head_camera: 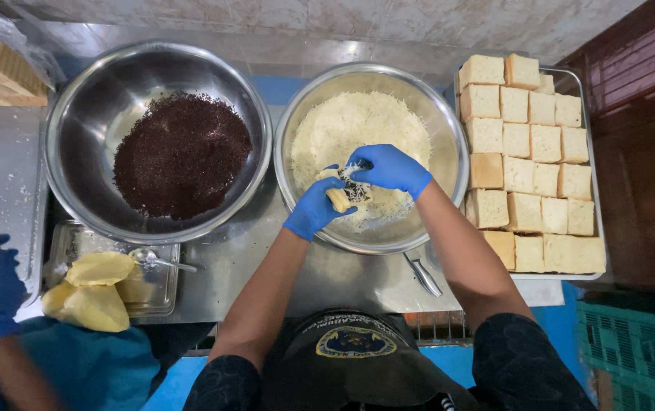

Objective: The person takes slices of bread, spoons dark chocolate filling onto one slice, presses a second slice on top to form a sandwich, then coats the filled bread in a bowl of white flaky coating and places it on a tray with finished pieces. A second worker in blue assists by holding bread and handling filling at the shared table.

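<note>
Single view only: the camera sat on my head and looked almost straight down at the steel counter [282, 266]. It was close, about arm's reach, so my forearms ran up from the bottom edge. The far wall [327, 19] lay along the top of the frame. No second view was there to overlap with.

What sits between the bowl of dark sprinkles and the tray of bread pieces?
In the head view, the steel bowl of grated cheese sits between the sprinkles bowl and bread tray.
</note>
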`<state>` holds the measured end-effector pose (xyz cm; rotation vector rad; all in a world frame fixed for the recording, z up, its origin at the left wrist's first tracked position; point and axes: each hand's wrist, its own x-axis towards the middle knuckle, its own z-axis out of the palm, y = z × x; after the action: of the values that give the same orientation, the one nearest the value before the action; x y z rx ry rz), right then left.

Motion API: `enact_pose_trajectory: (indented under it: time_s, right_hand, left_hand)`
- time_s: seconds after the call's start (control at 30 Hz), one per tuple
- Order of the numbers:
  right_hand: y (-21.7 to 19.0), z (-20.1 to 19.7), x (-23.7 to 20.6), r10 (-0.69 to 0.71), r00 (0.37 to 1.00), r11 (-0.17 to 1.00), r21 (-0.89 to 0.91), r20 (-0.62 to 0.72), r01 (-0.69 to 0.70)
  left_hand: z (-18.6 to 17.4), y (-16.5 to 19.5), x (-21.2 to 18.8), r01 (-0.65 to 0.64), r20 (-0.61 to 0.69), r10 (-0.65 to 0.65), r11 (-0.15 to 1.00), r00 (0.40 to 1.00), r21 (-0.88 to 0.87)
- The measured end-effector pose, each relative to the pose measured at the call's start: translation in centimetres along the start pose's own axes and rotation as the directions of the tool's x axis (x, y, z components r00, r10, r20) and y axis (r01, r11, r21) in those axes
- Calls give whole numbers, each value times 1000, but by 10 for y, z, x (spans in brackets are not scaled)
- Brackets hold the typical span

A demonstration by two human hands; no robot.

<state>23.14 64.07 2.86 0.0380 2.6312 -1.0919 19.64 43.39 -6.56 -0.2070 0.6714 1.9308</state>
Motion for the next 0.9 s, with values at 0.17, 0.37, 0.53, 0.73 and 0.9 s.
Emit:
enact_pose_trajectory:
  time_s: [0.17, 0.37, 0.53, 0.73, 0.9]
  right_hand:
    - [-5, -3, 1, -87, 996, 995, 35, -29, 88]
    - [-5, -8, -5, -52, 998, 995, -80, 32, 55]
    - [-4, -11, -6, -74, 996, 990, -119, 39, 78]
    - [0, -15, -3, -5, 999, 991, -134, -38, 0]
    - [6, -19, -2, -71, 994, 991, -116, -83, 61]
  left_hand:
    - [3, 2, -1, -4, 20, 4, 1000, 1000, -14]
    - [3, 6, -3, -14, -16, 14, 1000, 1000, -4]
    - [-2, 5, 3, -15, -15, 15, 1000, 1000, 6]
    - [-2, 4, 6, 27, 40, -26, 999, 999, -29]
    - [4, 5, 2, 1, 16, -1, 1000, 1000, 3]
